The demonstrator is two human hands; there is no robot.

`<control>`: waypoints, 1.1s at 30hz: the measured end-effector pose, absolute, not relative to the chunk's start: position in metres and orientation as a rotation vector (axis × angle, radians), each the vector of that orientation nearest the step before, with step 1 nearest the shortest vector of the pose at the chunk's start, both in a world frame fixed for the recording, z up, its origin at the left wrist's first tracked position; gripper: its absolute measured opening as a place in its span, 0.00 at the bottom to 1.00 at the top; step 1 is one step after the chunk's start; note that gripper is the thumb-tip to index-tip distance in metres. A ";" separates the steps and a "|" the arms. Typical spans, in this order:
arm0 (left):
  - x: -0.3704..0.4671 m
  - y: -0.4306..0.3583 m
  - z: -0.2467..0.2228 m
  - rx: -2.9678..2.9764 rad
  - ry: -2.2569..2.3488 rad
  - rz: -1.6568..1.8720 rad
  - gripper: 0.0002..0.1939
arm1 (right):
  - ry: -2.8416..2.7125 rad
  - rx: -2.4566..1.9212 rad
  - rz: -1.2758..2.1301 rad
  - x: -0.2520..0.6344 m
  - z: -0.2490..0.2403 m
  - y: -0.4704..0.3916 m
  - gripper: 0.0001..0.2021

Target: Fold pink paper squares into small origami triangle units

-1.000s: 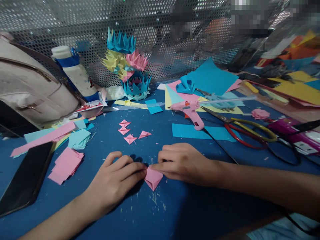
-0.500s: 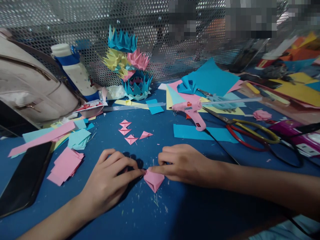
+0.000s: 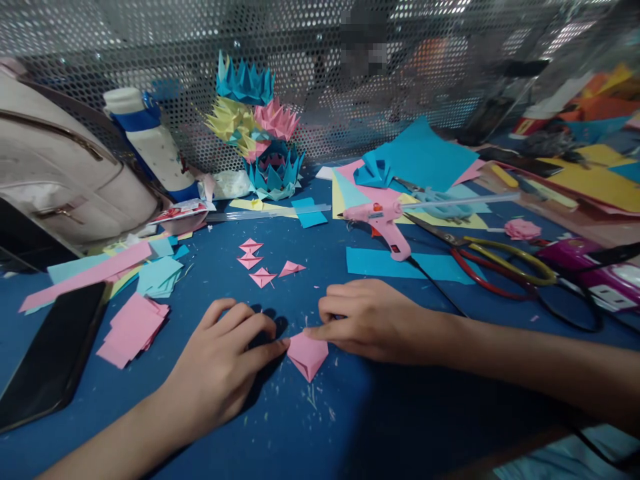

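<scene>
A small pink square of paper [image 3: 309, 359], partly folded with a pointed lower corner, lies flat on the blue table in front of me. The fingertips of my left hand [image 3: 227, 353] hold its left corner, with the other fingers curled. My right hand [image 3: 367, 320] presses a fingertip on its upper edge, the remaining fingers bent under the palm. Just beyond lie several small folded pink paper pieces [image 3: 263, 277]. To the left rests a stack of pink paper squares [image 3: 134, 329], with pale blue squares [image 3: 159, 275] behind it.
A pink glue gun [image 3: 385, 223] and large scissors [image 3: 493, 260] lie at right. On the left are a phone [image 3: 53, 353], a bottle [image 3: 150, 143] and a bag [image 3: 65, 160]. Folded paper flowers [image 3: 275, 170] stand against the perforated metal panel [image 3: 170, 40].
My right fingertip has shifted slightly right along the paper's upper edge, away from my left fingers. The paper stays in nearly the same spot.
</scene>
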State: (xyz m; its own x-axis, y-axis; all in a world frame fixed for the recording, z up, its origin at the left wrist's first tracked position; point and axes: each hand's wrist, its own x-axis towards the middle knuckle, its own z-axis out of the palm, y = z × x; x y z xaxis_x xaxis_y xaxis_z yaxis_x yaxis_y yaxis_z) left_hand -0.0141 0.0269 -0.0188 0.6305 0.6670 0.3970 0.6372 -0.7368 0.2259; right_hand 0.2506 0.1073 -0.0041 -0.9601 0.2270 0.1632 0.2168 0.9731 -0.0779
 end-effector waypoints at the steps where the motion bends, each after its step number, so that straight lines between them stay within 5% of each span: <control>1: -0.014 0.027 -0.018 2.771 1.116 0.714 0.19 | -2.952 -0.331 0.102 0.251 -0.004 0.108 0.10; 12: -0.005 0.022 -0.015 2.674 1.146 0.741 0.19 | -2.773 -0.133 -0.079 0.244 -0.017 0.107 0.13; 18: 0.011 0.026 -0.013 2.419 1.432 0.701 0.04 | -2.731 -0.103 -0.126 0.244 -0.019 0.106 0.13; 33: 0.026 0.025 -0.007 2.563 1.486 0.630 0.05 | -2.664 -0.033 -0.264 0.247 -0.018 0.107 0.09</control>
